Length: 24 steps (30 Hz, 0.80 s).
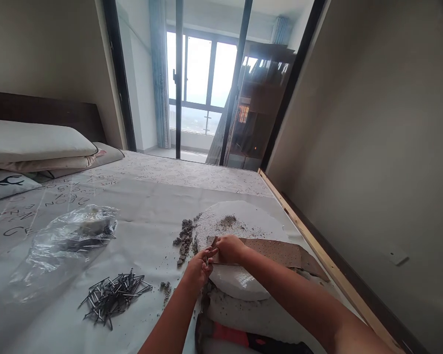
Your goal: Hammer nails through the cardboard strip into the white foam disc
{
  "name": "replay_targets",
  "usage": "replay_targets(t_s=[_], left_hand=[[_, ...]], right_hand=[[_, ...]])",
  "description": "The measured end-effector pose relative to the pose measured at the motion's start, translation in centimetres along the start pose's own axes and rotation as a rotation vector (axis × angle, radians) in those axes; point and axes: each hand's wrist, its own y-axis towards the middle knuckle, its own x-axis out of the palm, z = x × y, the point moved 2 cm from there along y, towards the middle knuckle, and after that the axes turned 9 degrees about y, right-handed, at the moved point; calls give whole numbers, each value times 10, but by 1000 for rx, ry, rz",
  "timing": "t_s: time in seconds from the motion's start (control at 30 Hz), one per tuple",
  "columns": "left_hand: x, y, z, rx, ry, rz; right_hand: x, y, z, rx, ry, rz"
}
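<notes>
A brown strip (pixel 273 250) dotted with small holes lies across a white foam-like slab (pixel 239 287). At the strip's left end, my right hand (pixel 229 248) is closed with its fingertips bent down on the edge. My left hand (pixel 200 268) is just beside it, fingertips pinched round a thin, shiny piece that looks like a nail (pixel 207 260). The two hands almost touch, and their fingers partly hide the strip's end. To the left lies a loose heap of metal nails (pixel 114 297).
Grey crumbly lumps (pixel 185 241) and grit (pixel 229 221) lie by and on the slab. A clear plastic bag (pixel 74 236) with dark contents sits at left. Pillows (pixel 37 142) are behind it. A wooden rail (pixel 302 231) edges the bed; a red and black thing (pixel 239 337) shows below.
</notes>
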Motion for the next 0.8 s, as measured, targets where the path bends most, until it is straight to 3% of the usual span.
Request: replay_targets(t_s=[0.3,0.6,0.8], left_hand=[[3,3,1,-17,-79,47],[0,6,-1,-31,-83,95],[1,4,-2,-13,-48,85]], right_hand=[[8,6,-13,-8,-83,-17],[0,2,-2,96,14,74],[-28,-4,11,147,108,177]])
